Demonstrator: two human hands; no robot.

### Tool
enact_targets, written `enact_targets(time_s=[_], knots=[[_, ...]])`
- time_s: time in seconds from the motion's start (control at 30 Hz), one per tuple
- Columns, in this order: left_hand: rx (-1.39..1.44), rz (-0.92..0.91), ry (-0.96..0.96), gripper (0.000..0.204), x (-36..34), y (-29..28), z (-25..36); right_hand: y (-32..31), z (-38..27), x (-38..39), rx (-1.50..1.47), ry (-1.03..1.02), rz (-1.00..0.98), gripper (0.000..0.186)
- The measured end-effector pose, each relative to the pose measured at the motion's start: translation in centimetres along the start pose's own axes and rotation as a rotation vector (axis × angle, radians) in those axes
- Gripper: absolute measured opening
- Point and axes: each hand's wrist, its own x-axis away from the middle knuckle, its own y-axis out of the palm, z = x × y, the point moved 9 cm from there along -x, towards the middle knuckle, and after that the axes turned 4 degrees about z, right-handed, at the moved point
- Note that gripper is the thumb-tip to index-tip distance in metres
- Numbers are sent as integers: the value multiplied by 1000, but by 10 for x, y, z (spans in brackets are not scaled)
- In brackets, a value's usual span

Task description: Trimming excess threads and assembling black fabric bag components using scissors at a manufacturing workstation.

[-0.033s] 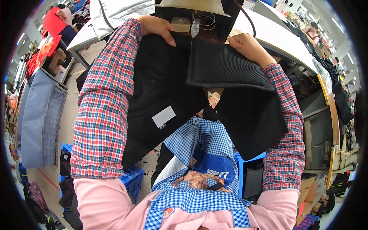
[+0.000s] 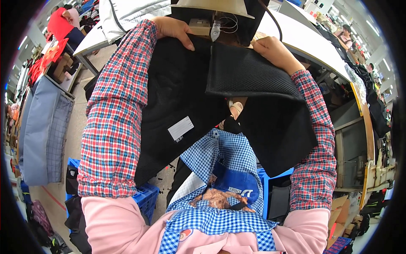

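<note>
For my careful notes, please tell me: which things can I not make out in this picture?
In the head view:
- Underside of the black fabric: turned away from the camera.
- Left hand: most fingertips hidden, apparently behind the fabric.
- Light shoe: partly covered by the fabric.
- Beige panel: cut off by the upper edge.

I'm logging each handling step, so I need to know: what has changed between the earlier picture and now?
Nothing has visibly moved, and nothing was taken hold of or let go. The left hand stays at the upper edge of the black fabric, the right hand at that of the black mesh panel. The white label lies as it did.
</note>
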Motion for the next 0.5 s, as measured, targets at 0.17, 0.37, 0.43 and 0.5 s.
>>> enact_targets(time_s=[0.17,0.37,0.43,0.5], knots=[[19,-15,32,34,2,1,7,-1,3,1,-25,34,3,41],[-36,17,-7,36,0,-2,9,2,15,-2,-45,95,-44,38],[-40,30,-10,36,-2,-4,7,2,11,-3,1,48,-72,37],[-23,31,3,37,-4,-5,6,0,9,0,-15,83,-53,36]])
